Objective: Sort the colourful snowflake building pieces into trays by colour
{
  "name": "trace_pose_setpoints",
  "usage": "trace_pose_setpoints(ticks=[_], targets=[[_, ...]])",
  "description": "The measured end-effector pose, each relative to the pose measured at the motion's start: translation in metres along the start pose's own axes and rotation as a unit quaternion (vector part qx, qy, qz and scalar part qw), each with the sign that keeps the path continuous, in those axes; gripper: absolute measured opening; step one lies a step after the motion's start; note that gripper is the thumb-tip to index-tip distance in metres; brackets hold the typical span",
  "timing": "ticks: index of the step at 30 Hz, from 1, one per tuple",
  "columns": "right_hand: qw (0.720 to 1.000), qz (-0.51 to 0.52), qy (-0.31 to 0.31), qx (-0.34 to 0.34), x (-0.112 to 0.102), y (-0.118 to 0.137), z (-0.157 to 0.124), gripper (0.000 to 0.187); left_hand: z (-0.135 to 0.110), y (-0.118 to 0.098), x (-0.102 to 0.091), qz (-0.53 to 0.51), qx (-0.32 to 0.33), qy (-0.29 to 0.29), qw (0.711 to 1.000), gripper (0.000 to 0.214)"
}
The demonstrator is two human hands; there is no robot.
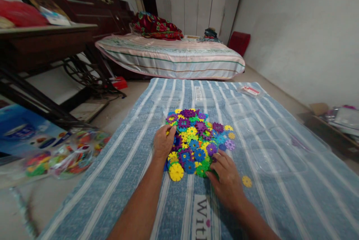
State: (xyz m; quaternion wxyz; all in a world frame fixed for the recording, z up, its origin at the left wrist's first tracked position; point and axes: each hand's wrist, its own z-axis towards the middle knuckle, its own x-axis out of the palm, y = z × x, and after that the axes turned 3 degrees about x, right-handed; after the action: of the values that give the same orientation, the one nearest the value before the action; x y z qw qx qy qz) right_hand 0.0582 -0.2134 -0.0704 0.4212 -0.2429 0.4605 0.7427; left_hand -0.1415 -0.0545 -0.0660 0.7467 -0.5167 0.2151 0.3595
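A heap of plastic snowflake building discs (193, 144) in yellow, blue, purple and green lies on a blue striped cloth (134, 150). At the heap's left edge is my left hand (164, 142), its fingers bent together; a bit of yellow shows beside the fingertips, but what they grip is hidden. On the near right side, my right hand (226, 176) touches the pieces, thumb and fingers apart around a green disc (202, 169). A large yellow disc (176, 172) lies at the front of the pile. One loose orange-yellow disc (247, 181) sits right of my right hand.
Clear plastic trays (276, 157) stand on the cloth to the right and behind the heap. A clear packet with a red label (250, 91) is at the far right corner. Bags of colourful pieces (74, 155) lie on the floor at left. A bed (174, 58) stands beyond.
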Motion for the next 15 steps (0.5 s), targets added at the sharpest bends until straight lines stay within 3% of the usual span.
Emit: trace_pose_setpoints(ticks=[9,12,15], targets=[[0.995,0.095,0.008,0.025,-0.011,-0.008,-0.002,0.01,0.001,-0.001,0.0,-0.001,-0.008,0.0,1.0,0.035],[0.996,0.082,-0.024,0.019,-0.023,-0.009,0.0,0.012,0.001,-0.001,0.0,-0.001,-0.008,0.0,1.0,0.034],[0.996,0.03,-0.083,0.006,-0.049,-0.017,0.007,0.014,0.0,-0.001,0.0,0.0,-0.004,-0.004,1.0,0.035]])
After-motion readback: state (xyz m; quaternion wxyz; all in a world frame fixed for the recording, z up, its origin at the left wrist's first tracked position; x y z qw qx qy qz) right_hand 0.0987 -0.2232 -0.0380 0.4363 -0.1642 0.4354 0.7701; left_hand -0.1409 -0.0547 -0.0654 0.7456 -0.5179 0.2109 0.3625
